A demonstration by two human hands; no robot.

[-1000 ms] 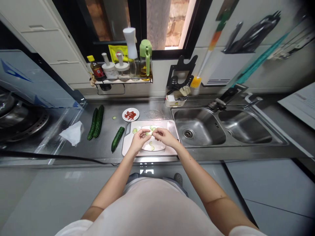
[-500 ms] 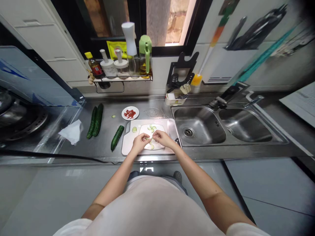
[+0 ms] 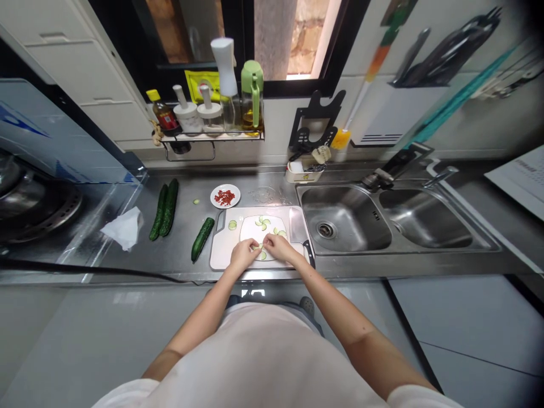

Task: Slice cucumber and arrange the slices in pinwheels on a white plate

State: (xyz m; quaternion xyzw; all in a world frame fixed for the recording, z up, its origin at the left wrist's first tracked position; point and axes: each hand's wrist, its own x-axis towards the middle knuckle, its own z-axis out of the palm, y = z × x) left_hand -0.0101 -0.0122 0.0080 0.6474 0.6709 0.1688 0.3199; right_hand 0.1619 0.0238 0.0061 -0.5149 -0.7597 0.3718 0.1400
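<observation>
A white plate [image 3: 249,228] lies on the pale cutting board [image 3: 221,249]. Thin cucumber slices [image 3: 262,222] form a pinwheel at its far side, and more slices [image 3: 279,232] lie at its right edge. Over the plate's near part, my left hand [image 3: 243,254] is closed, its fingertips pinching a thin cucumber slice. Facing it, my right hand [image 3: 278,248] is closed too, fingertips at the same small group of slices. Another slice [image 3: 263,255] shows just below the fingertips. The fingers partly hide what is between them.
A knife [image 3: 300,228] rests on the board's right side. Left of the board lie a cut cucumber [image 3: 203,239] and two whole cucumbers [image 3: 169,208]. A small dish [image 3: 225,205] holds red bits. A double sink [image 3: 346,221] is at right, a spice rack [image 3: 212,136] at the back.
Both hands have moved slightly down toward the near part of the plate, with the slice lowered there. The slices at the plate's right edge have come into view.
</observation>
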